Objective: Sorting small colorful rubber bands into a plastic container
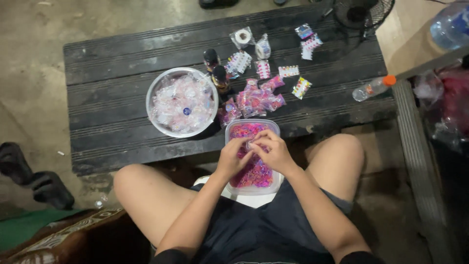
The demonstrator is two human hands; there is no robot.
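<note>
Over the person's lap, between bare knees, sits a clear rectangular plastic tub [275,182] filled with tiny pink, purple and orange elastic bands; its far end meets the near edge of the low black slatted wooden desk [112,93]. Both hands work above the tub. The left hand [233,159] and the right hand [274,150] meet at the fingertips, the fingers of each pinched together on a small clear plastic packet [250,145] held between them; what the packet holds is too small to tell.

On the desk, just left of the tub, stands a round clear plastic bowl [152,93] heaped with small filled transparent packets. Beside the bowl's right rim stand two small dark bottles [216,70]. Right of them lies a loose pile of pink-filled packets [258,100], touching the tub's far end. Farther back are scattered small packets with coloured contents [301,88]. A clear plastic bottle with an orange cap [373,88] lies on its side at the desk's right end.
</note>
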